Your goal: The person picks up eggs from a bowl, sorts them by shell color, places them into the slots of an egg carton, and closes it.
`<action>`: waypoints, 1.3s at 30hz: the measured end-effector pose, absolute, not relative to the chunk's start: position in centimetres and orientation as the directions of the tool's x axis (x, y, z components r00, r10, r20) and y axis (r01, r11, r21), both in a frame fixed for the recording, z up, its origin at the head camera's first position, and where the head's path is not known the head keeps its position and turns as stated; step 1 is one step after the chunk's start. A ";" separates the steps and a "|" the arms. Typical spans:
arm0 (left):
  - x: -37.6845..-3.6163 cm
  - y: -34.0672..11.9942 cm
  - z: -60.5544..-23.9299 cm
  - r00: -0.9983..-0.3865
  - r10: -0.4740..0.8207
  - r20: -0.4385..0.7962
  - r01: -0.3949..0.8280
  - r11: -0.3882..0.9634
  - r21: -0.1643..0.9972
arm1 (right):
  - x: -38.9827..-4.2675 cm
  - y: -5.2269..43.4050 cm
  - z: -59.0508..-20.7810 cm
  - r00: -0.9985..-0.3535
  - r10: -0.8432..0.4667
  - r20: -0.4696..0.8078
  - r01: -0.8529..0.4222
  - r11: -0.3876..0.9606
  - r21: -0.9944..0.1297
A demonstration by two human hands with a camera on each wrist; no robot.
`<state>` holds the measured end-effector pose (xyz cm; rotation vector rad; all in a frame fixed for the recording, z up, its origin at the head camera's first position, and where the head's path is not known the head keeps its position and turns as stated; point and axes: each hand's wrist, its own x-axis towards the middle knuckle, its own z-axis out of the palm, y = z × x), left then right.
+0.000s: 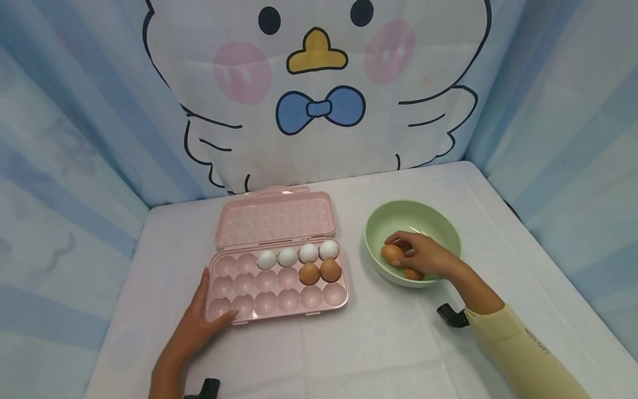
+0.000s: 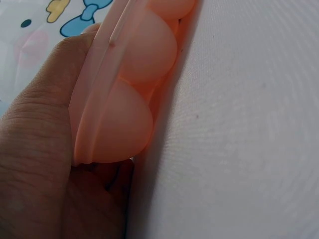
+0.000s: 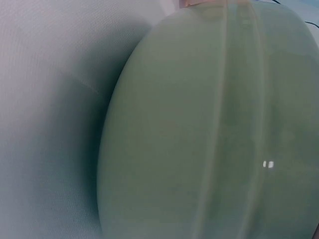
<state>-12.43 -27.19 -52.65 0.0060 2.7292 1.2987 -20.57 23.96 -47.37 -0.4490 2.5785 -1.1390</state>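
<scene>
In the head view my left hand (image 1: 196, 318) grips the front left corner of an open pink plastic egg box (image 1: 279, 317), thumb on its front edge, fingers along its left side. The left wrist view shows the thumb (image 2: 47, 94) against the rim of the egg box (image 2: 117, 124). Inside a light green bowl (image 1: 451, 227), my right hand (image 1: 426, 254) pinches a brown egg (image 1: 391, 254) between thumb and fingers. Another brown egg (image 1: 412, 274) lies under that hand, partly hidden. Only the outside of the bowl (image 3: 164, 129) fills the right wrist view.
White eggs (image 1: 287, 257) sit along the right of the box's back row, with two brown eggs (image 1: 320, 271) in front. Its lid (image 1: 276, 219) lies folded back. A white cloth (image 1: 359, 354) covers the table; patterned curtains (image 1: 573, 166) enclose it.
</scene>
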 end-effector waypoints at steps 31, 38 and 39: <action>-12.4 -27.1 -52.7 -0.992 0.051 -0.113 -0.057 0.619 0.783 | -19.9 21.6 -46.4 -0.963 -0.232 0.136 -0.225 0.419 -0.880; -12.4 -27.1 -52.8 -0.994 0.052 -0.101 -0.047 0.618 0.785 | -19.6 20.3 -45.8 -0.967 -0.194 0.165 -0.230 0.388 -0.892; -12.4 -27.1 -52.8 -0.994 0.052 -0.099 -0.046 0.617 0.785 | -19.6 20.0 -45.8 -0.966 -0.195 0.172 -0.236 0.377 -0.896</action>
